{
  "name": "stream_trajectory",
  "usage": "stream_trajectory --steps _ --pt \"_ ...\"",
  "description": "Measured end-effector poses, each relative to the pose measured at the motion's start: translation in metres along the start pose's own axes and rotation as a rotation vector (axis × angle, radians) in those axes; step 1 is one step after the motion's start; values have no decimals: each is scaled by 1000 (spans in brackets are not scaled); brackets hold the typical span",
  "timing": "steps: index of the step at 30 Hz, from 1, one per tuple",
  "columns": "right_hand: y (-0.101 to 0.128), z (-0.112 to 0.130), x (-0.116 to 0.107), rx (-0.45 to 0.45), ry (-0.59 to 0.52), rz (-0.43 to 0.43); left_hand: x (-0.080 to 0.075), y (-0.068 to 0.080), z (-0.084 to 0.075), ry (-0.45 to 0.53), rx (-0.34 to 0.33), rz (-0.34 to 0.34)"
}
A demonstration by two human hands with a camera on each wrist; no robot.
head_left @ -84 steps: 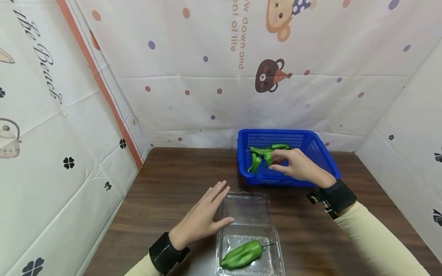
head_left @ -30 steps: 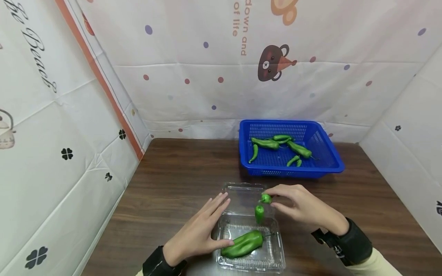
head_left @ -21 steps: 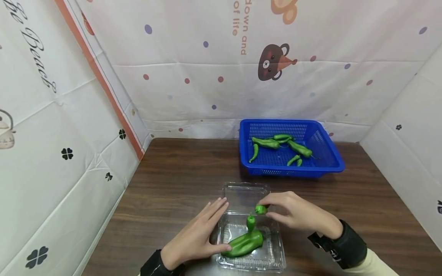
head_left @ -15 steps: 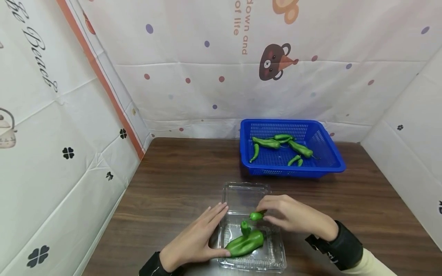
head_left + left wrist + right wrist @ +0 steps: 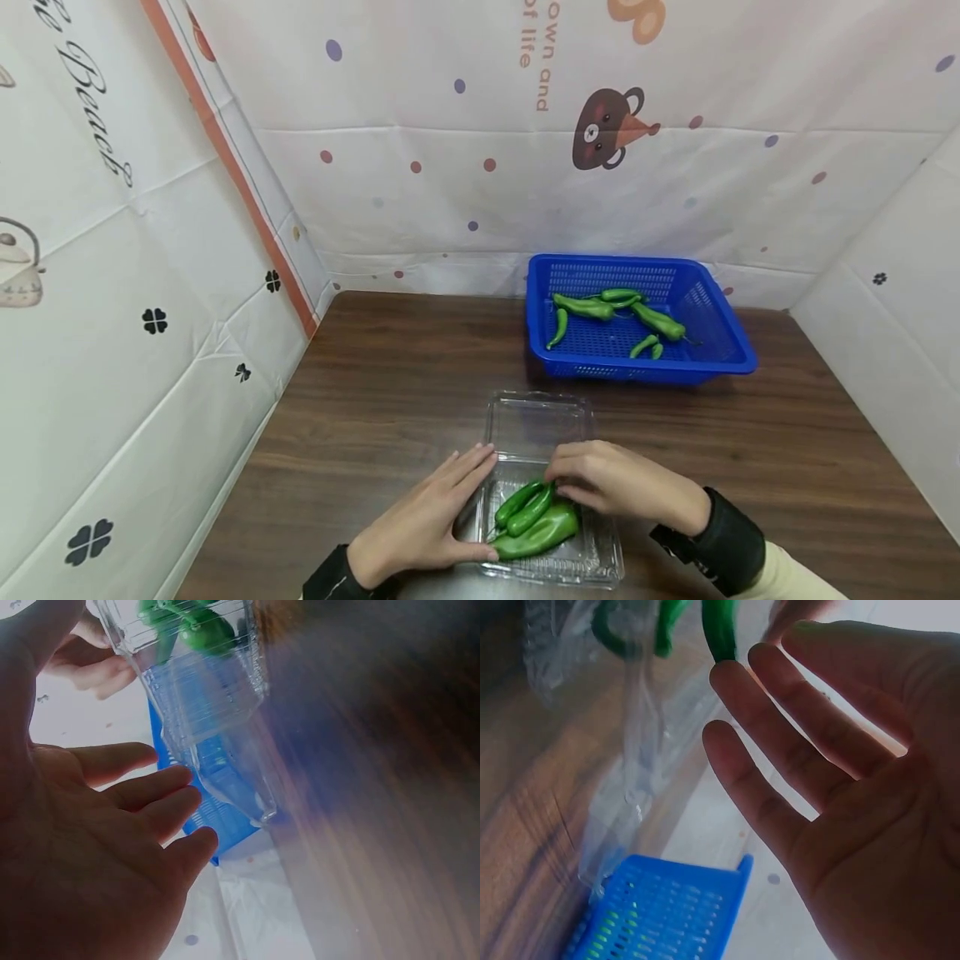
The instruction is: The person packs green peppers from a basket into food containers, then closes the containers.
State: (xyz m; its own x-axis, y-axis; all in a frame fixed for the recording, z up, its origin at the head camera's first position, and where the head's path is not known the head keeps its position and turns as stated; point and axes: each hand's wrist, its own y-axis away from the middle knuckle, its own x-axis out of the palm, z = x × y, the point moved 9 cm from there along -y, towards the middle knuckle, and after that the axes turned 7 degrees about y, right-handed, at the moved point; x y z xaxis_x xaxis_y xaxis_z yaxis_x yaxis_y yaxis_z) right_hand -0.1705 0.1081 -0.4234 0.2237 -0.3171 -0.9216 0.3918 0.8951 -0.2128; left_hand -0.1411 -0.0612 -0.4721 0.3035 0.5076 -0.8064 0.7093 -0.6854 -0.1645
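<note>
My left hand [image 5: 435,518] lies with fingers extended along the left side of a clear plastic clamshell box [image 5: 592,571]. Its thumb reaches over the rim to the tip of a large green pepper [image 5: 538,533] in the base. Two smaller green peppers, one at the outer left [image 5: 517,502] and one beside it [image 5: 531,511], lie side by side against the large one. My right hand [image 5: 611,482] is over the right rim, fingertips right at the upper end of the smaller peppers. In the right wrist view its fingers [image 5: 739,761] are spread and loosely bent, one fingertip at a pepper's end [image 5: 720,630].
A blue perforated basket [image 5: 637,371] holding several green peppers [image 5: 585,307] stands at the back right. The box's lid [image 5: 538,417] lies open toward it. Patterned white sheets [image 5: 435,208] rise behind and beside the wooden table [image 5: 390,375].
My right hand has brought two small peppers from the basket and laid them beside the large one. My left hand has come down against the box edge.
</note>
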Motion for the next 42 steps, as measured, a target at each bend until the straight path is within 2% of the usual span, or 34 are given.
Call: stream_trajectory --steps 8,18,32,37,42 --pt "-2 5 9 1 70 28 2 3 1 -12 8 -5" --pt "-1 6 10 9 53 40 3 3 1 -14 5 2" --pt "0 6 9 13 49 24 2 3 -2 -8 38 -29" --pt "0 4 -1 23 55 -41 -4 -1 -1 13 36 -76" --pt "-3 0 -19 14 86 -150 -18 -16 -4 -16 61 -162"
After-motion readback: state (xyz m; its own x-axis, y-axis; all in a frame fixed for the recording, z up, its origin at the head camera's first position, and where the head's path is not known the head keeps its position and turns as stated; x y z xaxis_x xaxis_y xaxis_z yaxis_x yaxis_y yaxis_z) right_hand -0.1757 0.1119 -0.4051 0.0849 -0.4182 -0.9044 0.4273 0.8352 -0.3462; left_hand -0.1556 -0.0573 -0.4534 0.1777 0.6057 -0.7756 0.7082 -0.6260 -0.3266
